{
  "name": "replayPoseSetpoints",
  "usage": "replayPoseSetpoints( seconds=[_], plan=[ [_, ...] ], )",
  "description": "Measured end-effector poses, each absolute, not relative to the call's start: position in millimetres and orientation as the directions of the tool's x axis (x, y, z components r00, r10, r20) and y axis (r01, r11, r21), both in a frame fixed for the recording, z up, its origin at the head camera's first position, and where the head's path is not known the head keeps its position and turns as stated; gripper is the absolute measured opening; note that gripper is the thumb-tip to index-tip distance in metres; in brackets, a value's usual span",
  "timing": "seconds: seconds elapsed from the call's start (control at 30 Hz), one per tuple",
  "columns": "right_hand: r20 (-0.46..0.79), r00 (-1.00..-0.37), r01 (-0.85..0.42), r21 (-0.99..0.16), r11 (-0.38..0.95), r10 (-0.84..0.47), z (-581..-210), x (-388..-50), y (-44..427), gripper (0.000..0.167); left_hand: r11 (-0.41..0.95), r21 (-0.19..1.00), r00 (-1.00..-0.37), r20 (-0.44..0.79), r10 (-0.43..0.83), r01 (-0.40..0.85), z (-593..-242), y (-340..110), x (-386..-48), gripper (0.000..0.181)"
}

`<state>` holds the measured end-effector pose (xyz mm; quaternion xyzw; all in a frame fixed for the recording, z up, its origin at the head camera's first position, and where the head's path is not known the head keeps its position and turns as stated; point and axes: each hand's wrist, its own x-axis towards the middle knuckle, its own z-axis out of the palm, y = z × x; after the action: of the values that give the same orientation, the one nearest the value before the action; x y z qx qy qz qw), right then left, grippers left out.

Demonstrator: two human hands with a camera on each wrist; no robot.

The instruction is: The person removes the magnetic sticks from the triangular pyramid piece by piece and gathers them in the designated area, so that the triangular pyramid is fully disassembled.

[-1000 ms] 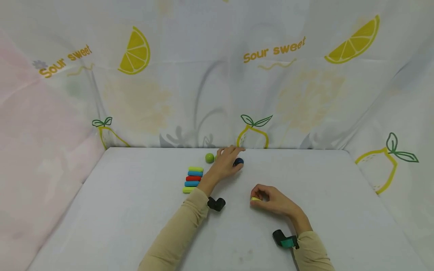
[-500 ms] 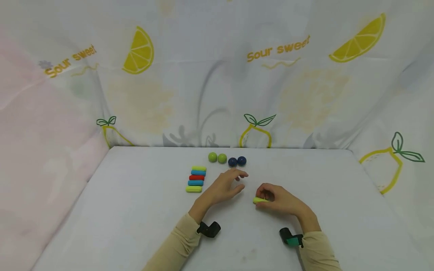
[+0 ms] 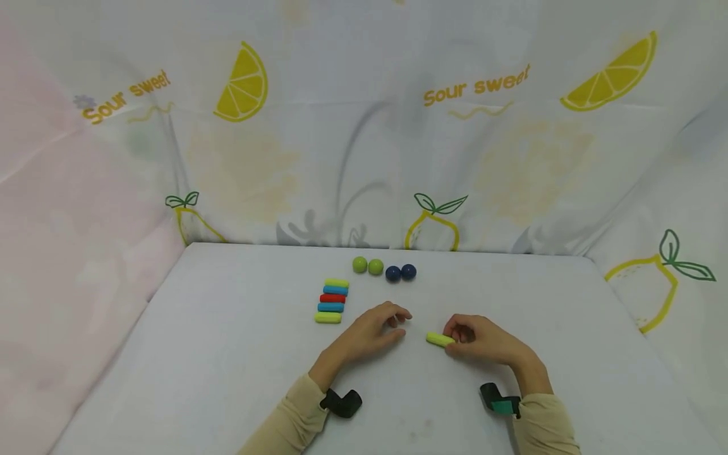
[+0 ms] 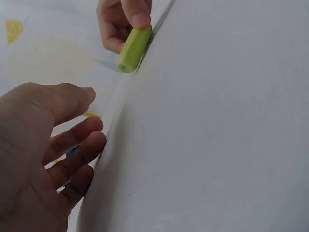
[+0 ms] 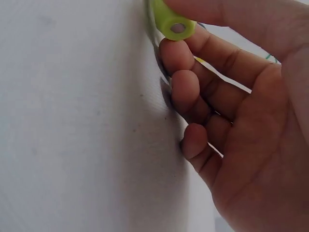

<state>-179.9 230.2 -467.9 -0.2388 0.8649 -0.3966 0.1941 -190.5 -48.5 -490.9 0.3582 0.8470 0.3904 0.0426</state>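
My right hand (image 3: 486,341) pinches one end of a yellow-green magnetic rod (image 3: 440,339) between thumb and fingers, low at the table. A round silvery inset shows in the rod's end (image 5: 177,27) in the right wrist view. To its left, my left hand (image 3: 366,333) is held low with loosely bent fingers and nothing in them. The left wrist view shows a gap between the left thumb and fingers, with the rod (image 4: 134,50) beyond them.
Left of my left hand lies a column of several rods: yellow-green, blue and a red rod (image 3: 332,298). Two green balls (image 3: 367,266) and two dark blue balls (image 3: 400,273) sit in a row near the white table's (image 3: 227,354) far edge. A lemon-print cloth (image 3: 341,126) hangs behind.
My left hand has drawn back from the dark blue balls toward me, leaving both there side by side. My right hand has shifted slightly right with the rod, more of which now shows.
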Motion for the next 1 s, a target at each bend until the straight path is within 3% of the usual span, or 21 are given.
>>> replayPoseSetpoints(
  seconds=[0.17, 0.4, 0.73, 1.0],
  plan=[
    [-0.093, -0.832, -0.275, -0.787, 0.552, -0.548, -468.5, -183.1, 230.2, 0.018, 0.432, 0.668, -0.728, 0.246, 0.64, 0.606, -491.9, -44.7, -192.0, 0.029],
    [-0.033, -0.829, -0.301, -0.815, 0.495, -0.558, -474.9, -190.6, 219.8, 0.018, 0.441, 0.681, -0.758, 0.266, 0.595, 0.585, -499.8, -44.0, -194.0, 0.032],
    [0.026, -0.827, -0.345, -0.812, 0.47, -0.561, -480.2, -191.5, 206.7, 0.016, 0.363, 0.681, -0.721, 0.354, 0.596, 0.635, -502.3, -43.3, -196.5, 0.027],
    [0.042, -0.827, -0.343, -0.828, 0.443, -0.561, -485.7, -184.1, 203.5, 0.016, 0.363, 0.725, -0.745, 0.306, 0.592, 0.586, -506.9, -43.6, -192.7, 0.026]
  ],
)
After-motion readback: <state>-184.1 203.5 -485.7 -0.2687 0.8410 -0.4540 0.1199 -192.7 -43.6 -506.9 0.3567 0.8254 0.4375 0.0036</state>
